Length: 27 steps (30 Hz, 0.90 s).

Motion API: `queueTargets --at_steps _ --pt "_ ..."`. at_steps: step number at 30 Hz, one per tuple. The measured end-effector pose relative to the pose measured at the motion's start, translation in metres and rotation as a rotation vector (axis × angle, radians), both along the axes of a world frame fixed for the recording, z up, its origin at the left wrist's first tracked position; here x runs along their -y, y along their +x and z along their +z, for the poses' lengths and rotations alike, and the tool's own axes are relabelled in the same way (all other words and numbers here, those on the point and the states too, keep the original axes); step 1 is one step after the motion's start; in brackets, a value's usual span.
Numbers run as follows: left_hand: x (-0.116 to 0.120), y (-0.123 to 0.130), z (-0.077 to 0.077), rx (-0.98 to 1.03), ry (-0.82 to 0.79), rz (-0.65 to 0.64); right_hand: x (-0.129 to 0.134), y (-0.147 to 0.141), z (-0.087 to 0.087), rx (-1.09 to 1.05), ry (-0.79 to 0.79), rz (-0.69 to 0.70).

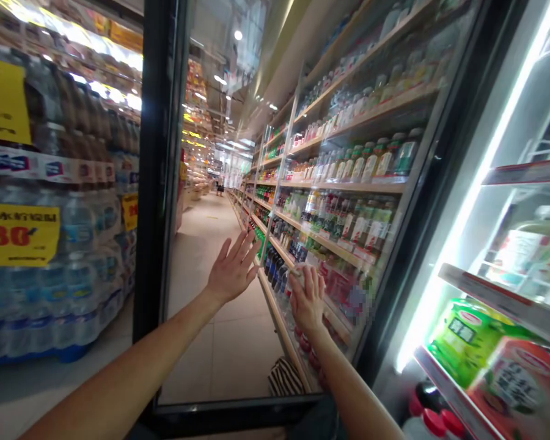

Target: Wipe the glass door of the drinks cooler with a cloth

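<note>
1. Reaching forward with both arms, the person holds both hands up at about the same height, in front of the glass door (158, 183) of a drinks cooler.
2. The right hand (308, 300) is curled round a clear bottle (297, 276) with a pale top, its fingers closed on the upper part, so the grip looks clamped. Much of the bottle is hidden by those fingers.
3. The bottle's long axis is tilted, with the top end leaning up and toward the left hand (231, 269). The right hand is the nearer one, since it is on the bottle.
4. The left hand is open, fingers spread wide, just beside the right hand and apart from it. It holds nothing, though whether it touches the glass is hard to tell.
5. Behind the glass, shelves (343, 183) of bottled drinks run down the aisle. To the left stand stacked water bottles (77, 226) with a yellow price sign (18, 235) — to the right, a green package (462, 342) sits on a cooler shelf.
</note>
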State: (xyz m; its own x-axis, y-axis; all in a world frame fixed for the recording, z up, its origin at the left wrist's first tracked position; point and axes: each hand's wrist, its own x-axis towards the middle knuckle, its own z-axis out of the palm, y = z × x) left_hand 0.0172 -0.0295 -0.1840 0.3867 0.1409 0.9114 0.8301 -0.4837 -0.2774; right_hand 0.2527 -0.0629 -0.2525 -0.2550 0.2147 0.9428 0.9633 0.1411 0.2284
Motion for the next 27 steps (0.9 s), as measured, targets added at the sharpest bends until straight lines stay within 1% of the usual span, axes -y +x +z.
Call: queueTargets --at_steps 2,4,5,6,7,8,10,12,13,14,15,17,18,19,20,21,23,24,25,26,27 --pt "0.002 -0.011 -0.007 0.009 -0.006 0.023 -0.002 0.008 0.009 -0.07 0.062 -0.02" --pt "0.002 -0.019 -0.016 0.035 -0.01 0.042 -0.005 0.018 0.02 -0.247 0.172 -0.069" --pt "0.002 -0.022 -0.019 0.047 -0.011 0.048 -0.007 0.018 0.024 -0.322 0.211 -0.086" --pt "0.002 -0.024 -0.022 0.056 -0.013 0.053 -0.008 0.014 0.025 -0.353 0.223 -0.087" --pt "0.002 -0.026 -0.024 0.061 -0.018 0.056 -0.009 0.005 0.024 -0.33 0.205 -0.071" --pt "0.002 -0.027 -0.025 0.062 -0.023 0.055 -0.009 -0.007 0.02 -0.248 0.165 -0.034" --pt "0.001 -0.03 -0.024 0.069 -0.039 0.056 -0.009 -0.035 0.011 0.0 0.05 0.066" --pt "0.001 -0.036 -0.021 0.104 -0.052 0.066 -0.01 -0.054 0.009 0.219 -0.031 0.147" --pt "0.001 -0.041 -0.018 0.13 -0.06 0.073 -0.012 -0.058 0.014 0.274 -0.037 0.168" --pt "0.001 -0.046 -0.016 0.157 -0.067 0.08 -0.014 -0.057 0.022 0.279 -0.02 0.173" --pt "0.001 -0.051 -0.014 0.173 -0.074 0.082 -0.016 -0.053 0.032 0.238 0.018 0.163" --pt "0.002 -0.058 -0.011 0.172 -0.079 0.082 -0.021 -0.042 0.054 0.089 0.119 0.121" --pt "0.002 -0.061 -0.011 0.167 -0.08 0.084 -0.022 -0.037 0.06 0.026 0.152 0.097" --pt "0.002 -0.062 -0.011 0.166 -0.082 0.088 -0.021 -0.034 0.061 0.005 0.159 0.082" --pt "0.003 -0.062 -0.011 0.169 -0.086 0.093 -0.019 -0.033 0.057 0.036 0.14 0.082" --pt "0.003 -0.062 -0.011 0.172 -0.091 0.097 -0.016 -0.034 0.049 0.12 0.102 0.103" --pt "0.003 -0.062 -0.012 0.168 -0.093 0.1 -0.009 -0.039 0.03 0.345 0.005 0.177" --pt "0.003 -0.062 -0.012 0.158 -0.092 0.101 -0.007 -0.041 0.023 0.424 -0.026 0.206" --pt "0.003 -0.062 -0.013 0.15 -0.091 0.101 -0.006 -0.043 0.022 0.466 -0.044 0.222" --pt "0.002 -0.062 -0.013 0.146 -0.089 0.099 -0.007 -0.045 0.025 0.458 -0.04 0.22" --pt "0.001 -0.062 -0.014 0.148 -0.086 0.097 -0.009 -0.045 0.034 0.405 -0.019 0.2"
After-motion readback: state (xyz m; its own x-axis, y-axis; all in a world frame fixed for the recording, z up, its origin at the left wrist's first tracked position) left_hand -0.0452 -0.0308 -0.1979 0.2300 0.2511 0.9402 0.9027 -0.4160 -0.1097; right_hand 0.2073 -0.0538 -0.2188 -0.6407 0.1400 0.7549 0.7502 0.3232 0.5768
